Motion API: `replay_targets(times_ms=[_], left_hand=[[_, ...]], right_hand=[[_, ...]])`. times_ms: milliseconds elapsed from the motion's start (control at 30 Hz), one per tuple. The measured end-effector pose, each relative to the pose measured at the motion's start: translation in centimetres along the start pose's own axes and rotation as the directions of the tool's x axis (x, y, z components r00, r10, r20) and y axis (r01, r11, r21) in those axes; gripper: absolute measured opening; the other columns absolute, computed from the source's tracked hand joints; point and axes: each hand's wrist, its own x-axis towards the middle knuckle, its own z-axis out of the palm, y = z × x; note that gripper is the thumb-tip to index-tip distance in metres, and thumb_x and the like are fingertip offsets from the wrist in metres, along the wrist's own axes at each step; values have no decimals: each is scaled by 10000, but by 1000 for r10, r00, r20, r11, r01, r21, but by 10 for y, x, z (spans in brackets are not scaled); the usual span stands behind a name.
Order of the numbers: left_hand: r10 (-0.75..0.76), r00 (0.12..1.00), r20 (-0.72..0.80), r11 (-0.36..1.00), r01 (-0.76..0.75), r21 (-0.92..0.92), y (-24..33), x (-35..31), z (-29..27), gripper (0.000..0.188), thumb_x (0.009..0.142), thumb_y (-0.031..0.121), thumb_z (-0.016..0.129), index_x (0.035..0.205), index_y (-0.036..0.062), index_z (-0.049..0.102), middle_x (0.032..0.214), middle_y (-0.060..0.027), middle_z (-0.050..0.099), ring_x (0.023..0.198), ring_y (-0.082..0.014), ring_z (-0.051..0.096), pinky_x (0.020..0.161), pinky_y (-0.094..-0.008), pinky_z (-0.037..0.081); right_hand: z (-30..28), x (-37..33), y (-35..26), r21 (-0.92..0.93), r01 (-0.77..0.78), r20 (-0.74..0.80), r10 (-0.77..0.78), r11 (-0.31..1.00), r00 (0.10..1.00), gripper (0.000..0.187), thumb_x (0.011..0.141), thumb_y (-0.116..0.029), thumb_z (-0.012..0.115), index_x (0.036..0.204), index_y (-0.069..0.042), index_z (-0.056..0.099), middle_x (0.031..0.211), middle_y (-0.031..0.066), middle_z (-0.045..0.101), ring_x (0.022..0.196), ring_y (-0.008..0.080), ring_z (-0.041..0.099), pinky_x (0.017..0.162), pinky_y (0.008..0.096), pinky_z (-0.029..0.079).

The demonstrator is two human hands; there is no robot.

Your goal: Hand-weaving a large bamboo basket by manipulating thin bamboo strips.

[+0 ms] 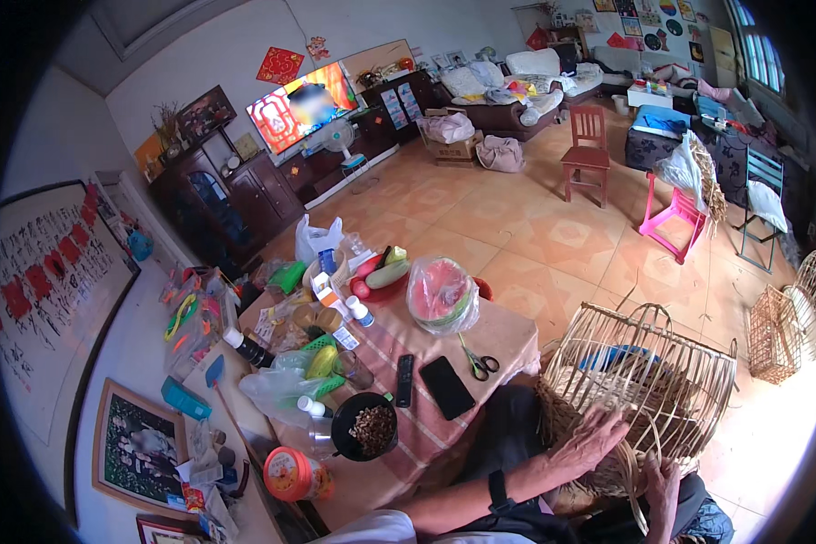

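Note:
A half-woven basket of pale bamboo or cane strips rests by my lap, with upright ribs and a looped handle at its far side. My left hand lies against the near edge of the weave, fingers stretched out, a dark band on its wrist. My right hand is lower and to the right, its fingers closed around a thin strip that rises from the basket's near side. More loose strips bend in a loop between the two hands. Something blue shows through the ribs inside the basket.
To the left, a table with a striped cloth bears scissors, a phone, a remote, a wrapped cut watermelon and a black bowl. Finished-looking baskets stand right; a pink stool and red chair stand beyond.

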Motion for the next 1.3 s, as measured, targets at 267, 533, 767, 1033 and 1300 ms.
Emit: replay_targets(times_ms=[267, 533, 767, 1033, 1300], left_hand=[[-80, 996, 36, 995, 82, -62, -5, 13, 10, 176, 924, 122, 501, 1016, 39, 625, 952, -121, 550, 1008, -305, 567, 896, -415, 451], [-127, 982, 136, 941, 163, -298, -23, 22, 17, 87, 883, 110, 631, 852, 35, 601, 795, -123, 588, 787, -325, 626, 698, -418, 479], [-377, 905, 195, 779, 424, -461, -24, 23, 20, 213, 817, 47, 708, 950, 51, 541, 814, -91, 642, 778, -262, 660, 699, -373, 505], [-462, 860, 216, 651, 495, -576, -22, 24, 9, 103, 832, 30, 700, 854, 11, 601, 1002, -90, 619, 941, -211, 607, 847, -326, 500], [-509, 785, 354, 757, 604, -250, -23, 48, 6, 246, 807, -64, 702, 995, 21, 568, 789, -22, 622, 731, -84, 610, 694, -226, 512]], right_hand=[[-37, -32, -25, 800, 221, -238, -44, 558, 970, 372, 1042, -420, 519, 1120, -67, 608, 791, 1, 648, 484, 35, 455, 411, 186, 339], [-128, -71, 10, 782, 125, -358, 277, 610, 892, 325, 990, -306, 662, 1193, -56, 617, 990, 65, 651, 838, 154, 579, 710, 290, 503], [-194, -113, 50, 509, -27, -378, 251, 861, 891, 273, 1009, -278, 633, 1085, -18, 669, 975, 56, 644, 885, 174, 573, 797, 266, 485], [-189, -158, 230, 474, -284, -482, 515, 834, 709, 344, 995, -357, 553, 1202, -104, 660, 1054, 71, 738, 581, 56, 476, 501, 214, 360], [-98, -208, 380, -87, -699, -651, 490, 710, 579, 354, 830, -224, 698, 1084, 22, 675, 884, 207, 718, 754, 296, 727, 665, 409, 579]])
